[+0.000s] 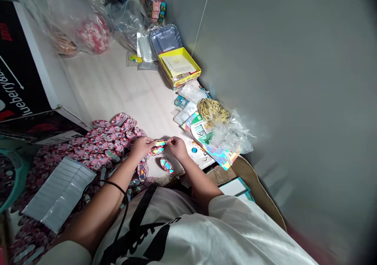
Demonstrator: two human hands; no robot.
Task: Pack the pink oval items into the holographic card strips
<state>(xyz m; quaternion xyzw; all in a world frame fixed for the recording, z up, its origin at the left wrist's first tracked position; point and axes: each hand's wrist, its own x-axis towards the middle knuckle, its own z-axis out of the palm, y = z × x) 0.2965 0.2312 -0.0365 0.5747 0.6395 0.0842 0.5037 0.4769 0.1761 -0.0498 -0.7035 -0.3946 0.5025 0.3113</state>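
My left hand (142, 145) and my right hand (177, 147) meet over the near edge of the white table (123, 88). Together they pinch a small shiny holographic oval badge (160, 143), one hand at each end. A second badge (156, 151) sits just under it, and a third (167, 165) lies on the table below my right wrist. A large heap of pink oval badges (106, 139) spreads out to the left of my left hand.
A stack of clear sleeves (59, 192) lies on the heap at the left. A bag of gold chains (212, 111), printed cards (203, 133), a yellow box (179, 66) and plastic bags (88, 29) line the table by the grey wall. An open carton (250, 178) stands lower right.
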